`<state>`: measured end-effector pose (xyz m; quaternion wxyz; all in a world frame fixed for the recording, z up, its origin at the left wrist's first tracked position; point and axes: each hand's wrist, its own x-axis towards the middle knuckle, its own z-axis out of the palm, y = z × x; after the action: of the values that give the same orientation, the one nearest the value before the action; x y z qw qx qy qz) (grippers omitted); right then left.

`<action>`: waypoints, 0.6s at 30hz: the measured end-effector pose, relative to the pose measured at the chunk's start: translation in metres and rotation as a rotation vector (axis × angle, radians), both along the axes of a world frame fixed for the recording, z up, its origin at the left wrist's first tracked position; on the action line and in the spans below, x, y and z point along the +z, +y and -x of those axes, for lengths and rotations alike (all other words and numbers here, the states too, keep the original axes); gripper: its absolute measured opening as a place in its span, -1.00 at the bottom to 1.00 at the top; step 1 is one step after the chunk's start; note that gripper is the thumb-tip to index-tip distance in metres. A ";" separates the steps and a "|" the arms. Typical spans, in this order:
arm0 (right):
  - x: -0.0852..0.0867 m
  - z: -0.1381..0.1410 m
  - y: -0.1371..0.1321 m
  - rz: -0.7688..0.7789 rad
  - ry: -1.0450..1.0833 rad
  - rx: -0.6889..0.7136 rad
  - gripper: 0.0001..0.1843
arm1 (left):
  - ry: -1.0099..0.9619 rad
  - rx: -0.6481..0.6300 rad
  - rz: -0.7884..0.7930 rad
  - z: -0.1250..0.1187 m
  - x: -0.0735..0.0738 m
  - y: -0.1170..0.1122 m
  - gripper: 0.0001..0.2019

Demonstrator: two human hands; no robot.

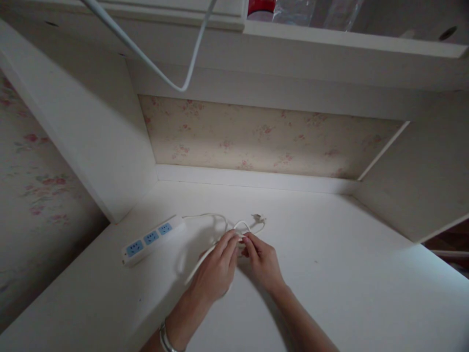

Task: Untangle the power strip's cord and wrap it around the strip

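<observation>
A white power strip (154, 239) with three blue sockets lies at the left on the white desk. Its white cord (200, 266) runs from the strip's far end to my hands and hangs in a loop over my left wrist side. My left hand (220, 264) is closed around the gathered cord. Thumb and fingers of my right hand (262, 259) pinch the same cord just beside it. Past my fingertips, the plug (258, 218) rests at the cord's end with its prongs pointing left. The cord inside my left palm is hidden.
White side panels (110, 146) and a shelf (293, 63) enclose the desk (330, 293). A pale bent rod or cable (183, 88) hangs in front at the top. A red-topped container (261, 9) and clear plastic items (293, 11) sit on the shelf above.
</observation>
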<state>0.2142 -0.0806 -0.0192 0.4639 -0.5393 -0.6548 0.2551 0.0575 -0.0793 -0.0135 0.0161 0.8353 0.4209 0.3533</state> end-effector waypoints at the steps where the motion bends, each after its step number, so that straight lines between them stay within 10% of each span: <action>1: 0.000 0.000 0.000 0.008 0.012 -0.009 -0.63 | -0.019 0.025 0.023 -0.001 -0.001 0.001 -0.69; 18: -0.021 -0.040 0.029 0.186 0.181 -0.410 -0.47 | 0.045 0.404 0.219 0.018 0.008 0.005 -0.66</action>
<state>0.2541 -0.0515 -0.0402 0.5111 -0.6763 -0.4611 0.2623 0.0398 -0.0742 -0.0059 0.0263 0.7350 0.6155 0.2831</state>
